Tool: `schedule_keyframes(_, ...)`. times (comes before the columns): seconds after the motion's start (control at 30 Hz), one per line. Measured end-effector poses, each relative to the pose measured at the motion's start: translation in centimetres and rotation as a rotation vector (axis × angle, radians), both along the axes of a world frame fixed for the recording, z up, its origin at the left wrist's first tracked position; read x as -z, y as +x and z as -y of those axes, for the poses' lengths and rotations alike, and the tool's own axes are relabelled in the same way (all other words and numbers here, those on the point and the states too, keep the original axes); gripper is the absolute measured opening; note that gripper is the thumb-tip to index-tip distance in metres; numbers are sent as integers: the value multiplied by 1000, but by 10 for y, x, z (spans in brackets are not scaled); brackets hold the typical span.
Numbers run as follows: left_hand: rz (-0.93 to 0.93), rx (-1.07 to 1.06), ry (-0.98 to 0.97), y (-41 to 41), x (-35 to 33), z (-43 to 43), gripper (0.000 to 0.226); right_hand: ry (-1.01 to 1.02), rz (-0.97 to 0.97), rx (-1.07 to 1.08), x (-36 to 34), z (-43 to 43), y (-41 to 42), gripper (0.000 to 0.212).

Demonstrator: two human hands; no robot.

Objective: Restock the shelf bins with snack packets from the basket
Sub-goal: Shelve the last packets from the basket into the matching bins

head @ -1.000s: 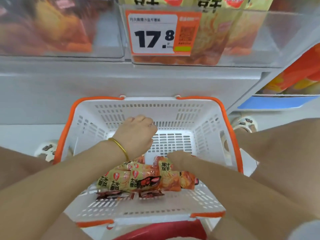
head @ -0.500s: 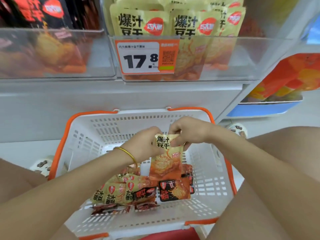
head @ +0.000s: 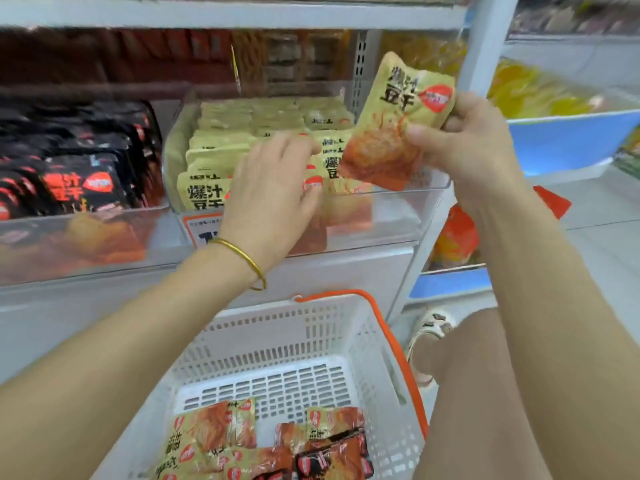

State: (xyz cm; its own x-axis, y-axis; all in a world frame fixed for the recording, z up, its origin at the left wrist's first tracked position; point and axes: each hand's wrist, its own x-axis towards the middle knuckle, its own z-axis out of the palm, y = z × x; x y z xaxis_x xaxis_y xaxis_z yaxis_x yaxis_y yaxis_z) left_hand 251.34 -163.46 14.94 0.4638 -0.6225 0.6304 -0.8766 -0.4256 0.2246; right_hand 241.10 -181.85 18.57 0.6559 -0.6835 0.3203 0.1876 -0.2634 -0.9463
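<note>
Both hands have risen from the basket (head: pixel 349 327) since half a second ago, when they pinched one packet together low over its white mesh; the view has tipped up with them to the shelf. Now the right hand (head: pixel 474 143) alone grips the yellow packet (head: pixel 398 123), with its thumb pressed on the printed face near the lower right and its fingers curled round the right edge. The right forearm reaches up and forward from the lower right. The left hand (head: pixel 273 188) has let go and reaches into the clear bin (head: pixel 408 199), palm down and fingers fairly straight, the fingertips lying on the upright row of yellow packets (head: pixel 221 157) standing there. A gold bangle (head: pixel 244 259) sits on that wrist. The held packet hangs over the bin's right front corner, partly in front of the stocked row. Its long axis is close to upright, the top leaning a little to the right. Its yellow lettered end points up and its orange end points down toward the bin's front wall, the printed face turned to the camera. An orange price label (head: pixel 202 228) on the bin's front is half hidden by the left wrist. Black packets (head: pixel 79 181) fill the neighbouring bin to the left. Below, the basket holds loose packets (head: pixel 263 445), yellow and black, lying flat along its near side.
</note>
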Motion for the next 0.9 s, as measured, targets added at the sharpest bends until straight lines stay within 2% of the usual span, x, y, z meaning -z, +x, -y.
schedule_keyframes(0.03, 54, -31, 68, 5, 1, 3, 42, -47, 6, 40, -7, 6, 8, 35)
schedule_keyframes(0.1, 100, -63, 181, 10, 6, 5, 49, -154, -108, 72, -8, 16, 25, 34)
schedule_keyframes(0.2, 145, -102, 316, 13, 15, 6, 56, -331, -468, 55, 8, 23, 48, 32)
schedule_keyframes(0.3, 191, -126, 341, 15, 20, 6, 58, -556, -728, 74, 24, 22, 64, 32)
schedule_keyframes(0.43, 189, -102, 321, 16, 20, 6, 58, -570, -860, 84, 28, 14, 74, 29)
schedule_keyframes(0.57, 234, -34, 148, 7, 19, -7, 47, -563, -861, 157, 21, 9, 68, 38)
schedule_keyframes(0.63, 262, 10, 29, -2, 26, -25, 40, -632, -739, 292, 17, -3, 50, 47)
schedule_keyframes(0.7, 228, 48, 5, -13, 41, -47, 35, -723, -554, 362, 16, -25, 25, 38)
schedule_keyframes(0.77, 168, 81, 121, -14, 67, -72, 31, -747, -457, 240, 31, -53, 8, 25)
schedule_keyframes(0.8, 123, 87, 217, -13, 85, -86, 31, -759, -503, 118, 46, -68, 5, 20)
schedule_keyframes(0.9, -66, 83, 535, -6, 136, -120, 30, -799, -933, -391, 124, -108, 19, 12)
